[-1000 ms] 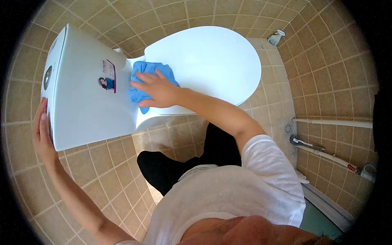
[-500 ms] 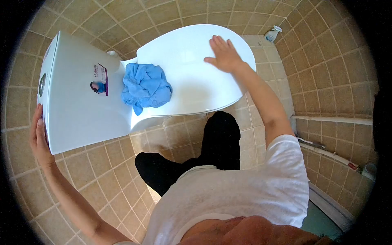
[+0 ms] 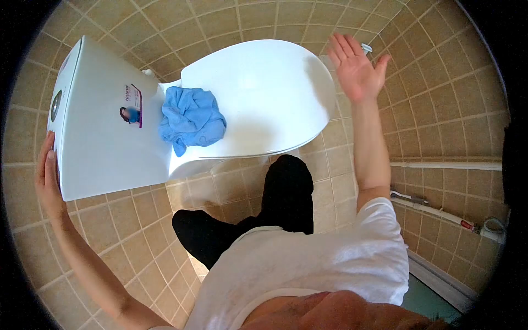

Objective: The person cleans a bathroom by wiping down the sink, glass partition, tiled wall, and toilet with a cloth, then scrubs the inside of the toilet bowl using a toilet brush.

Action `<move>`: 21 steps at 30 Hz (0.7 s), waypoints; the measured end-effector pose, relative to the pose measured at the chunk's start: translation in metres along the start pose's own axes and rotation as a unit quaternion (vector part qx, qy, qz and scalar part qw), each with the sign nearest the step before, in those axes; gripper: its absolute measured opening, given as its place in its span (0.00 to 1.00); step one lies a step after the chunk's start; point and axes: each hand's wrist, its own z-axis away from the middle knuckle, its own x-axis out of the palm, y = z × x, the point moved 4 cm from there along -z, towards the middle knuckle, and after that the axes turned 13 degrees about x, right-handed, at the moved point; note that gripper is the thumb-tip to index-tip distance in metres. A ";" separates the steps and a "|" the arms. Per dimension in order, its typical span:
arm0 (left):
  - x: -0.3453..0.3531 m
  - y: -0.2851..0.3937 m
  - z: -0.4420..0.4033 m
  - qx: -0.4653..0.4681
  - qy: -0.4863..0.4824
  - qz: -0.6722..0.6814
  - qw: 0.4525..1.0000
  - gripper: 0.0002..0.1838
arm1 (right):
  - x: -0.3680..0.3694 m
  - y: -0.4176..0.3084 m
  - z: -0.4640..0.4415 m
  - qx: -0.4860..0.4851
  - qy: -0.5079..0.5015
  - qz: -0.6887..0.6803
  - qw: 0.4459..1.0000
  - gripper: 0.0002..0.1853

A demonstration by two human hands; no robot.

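Right hand (image 3: pixel 356 69) lifted with the palm turned up, fingers extended and thumb spread wide, a person holds it bare beyond the rounded front end of a white toilet lid (image 3: pixel 269 82) in a tiled washroom. Behind the fingers, a white spray bottle (image 3: pixel 367 49) is mostly hidden. At the opposite end, the left hand (image 3: pixel 49 184) rests with fingers stretched out along the top edge of the toilet cistern (image 3: pixel 99 148), below the round flush button (image 3: pixel 56 105).

A crumpled blue cloth (image 3: pixel 192 118) lies on the hinge end of the lowered toilet lid, close to the cistern's labelled front; whether the two touch is hard to tell. It looks light, soft and limp, likely to fold under any grip and in no danger of breaking; whether it is damp cannot be told. The bunched middle would seem the surest hold, the loose corner toward the person an easy pinch. The lid beneath, glossy and rigid, appears slippery enough for fabric to slide over.
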 end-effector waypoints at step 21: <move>0.005 0.017 0.003 -0.001 0.052 -0.042 0.998 0.20 | 0.108 0.208 0.024 -0.153 -0.142 0.828 0.520 0.41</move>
